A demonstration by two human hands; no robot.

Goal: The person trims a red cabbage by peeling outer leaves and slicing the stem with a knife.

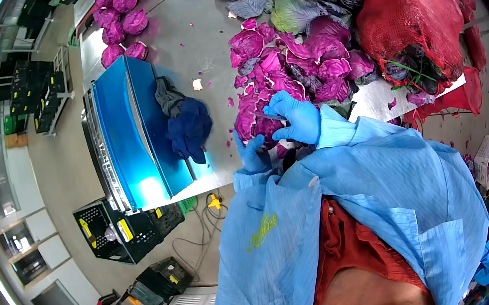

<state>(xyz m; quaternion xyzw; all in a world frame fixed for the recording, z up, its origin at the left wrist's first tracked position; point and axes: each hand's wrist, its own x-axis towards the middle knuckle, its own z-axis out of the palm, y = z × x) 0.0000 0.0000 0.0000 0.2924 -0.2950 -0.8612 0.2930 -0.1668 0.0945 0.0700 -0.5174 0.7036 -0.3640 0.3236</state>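
Observation:
My left hand (252, 154), in a blue glove, cups the near side of a purple cabbage head (248, 121) at the table's front edge. Over its right side is my right hand (297, 119), also gloved, with fingers closed around a slim tool that looks like a small knife (265, 115). Its blade lies against the cabbage and is only partly visible. Loose purple leaves (284, 79) and further trimmed heads are heaped just beyond both hands.
Untrimmed cabbages (299, 6) with dark outer leaves lie at the back, beside a red mesh sack (408, 13). Peeled heads (134, 22) stand at the far left. A blue bin (124, 131) and a dark blue cloth (190, 125) sit on the metal table (187, 43).

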